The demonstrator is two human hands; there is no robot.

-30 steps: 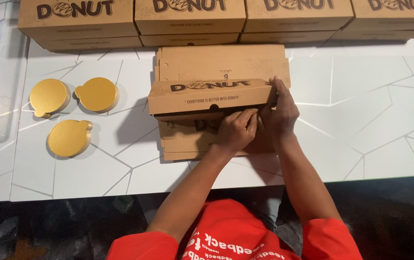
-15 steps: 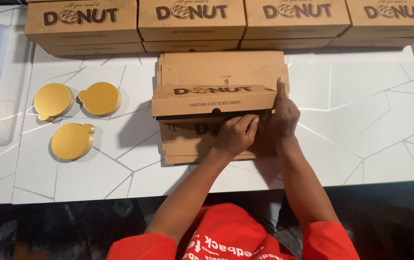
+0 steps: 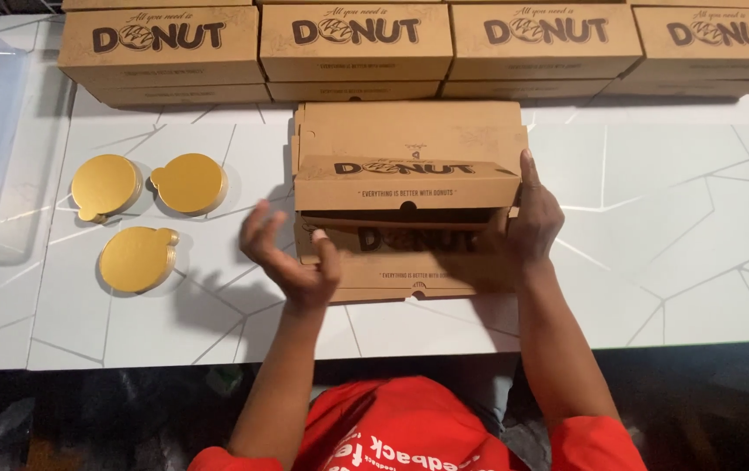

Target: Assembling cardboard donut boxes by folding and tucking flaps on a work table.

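On the white table (image 3: 671,262), the half-folded cardboard box (image 3: 407,201) lay lengthwise across your front. Your right hand (image 3: 530,222) was pressed flat against the box's right end, nearer; your left hand (image 3: 292,253) hovered empty, fingers spread, just off its left end.

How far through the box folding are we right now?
Done: a row of assembled boxes stands along the back of the table. In hand: the right hand steadies a half-folded brown box on a stack of flat blanks; the left hand hovers open. Left: those blanks, and three gold discs lying loose.
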